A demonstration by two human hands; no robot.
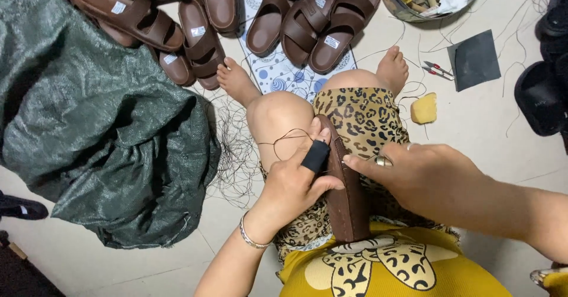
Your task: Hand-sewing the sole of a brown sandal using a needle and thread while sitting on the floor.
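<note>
Brown sandal sole (348, 196) — a long, narrow piece of dark brown leather-like material with a row of fine stitch holes along its edge — lies on the person's lap, resting against the leopard-print shorts (361, 119) between the two hands. Its long axis runs almost straight away from the body: one rounded end points toward the knees, the other sits close to the yellow shirt (390, 270), tilted slightly to the left at the far end. It is turned on edge, so the thin side faces up.

The left hand (296, 181) is closed around the sole's left edge, thumb pressed on the face; its forefinger wears a black finger guard (315, 156). A thin dark thread (284, 138) loops from this hand over the knee. The right hand (423, 176) touches the sole's right edge with its fingertips pinched together — whether they hold a needle cannot be told.

Finished brown sandals (307, 25) lie on the floor beyond the feet.
</note>
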